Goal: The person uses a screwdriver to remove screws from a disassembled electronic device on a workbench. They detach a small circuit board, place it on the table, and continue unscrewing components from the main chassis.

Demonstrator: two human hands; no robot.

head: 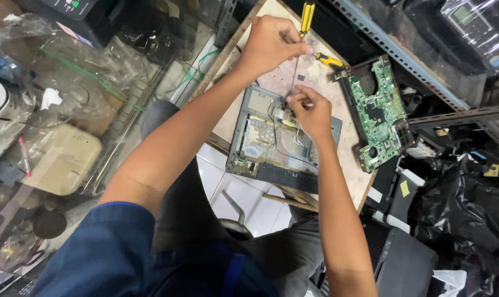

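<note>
Grey plastic, scuffed and opened up, is what sits under both hands: a stripped laptop base shell lying flat on a pale, worn wooden worktop, with thin dark wires looping across its inside. The left hand is raised above the far edge of the shell, fingers pinched together on the black-and-yellow handle of a thin-shafted screwdriver; the shaft runs down from that hand toward a small metal part near the shell's upper middle. The right hand rests right on that spot, fingertips bunched and pressed to the small part, though I cannot tell whether it actually grips anything. The two hands are close, one above the other, not touching.

Just beyond the right hand a second screwdriver with a yellow-and-black handle lies on the worktop. To the right of the shell, close beside it, a green circuit board lies face up, its far corner near that loose screwdriver. A grey slotted metal rack rail crosses behind the board. Clear plastic bags are heaped well off to the left, and black plastic sheeting is bunched to the right. The person's dark blue sleeve fills the lower left.
</note>
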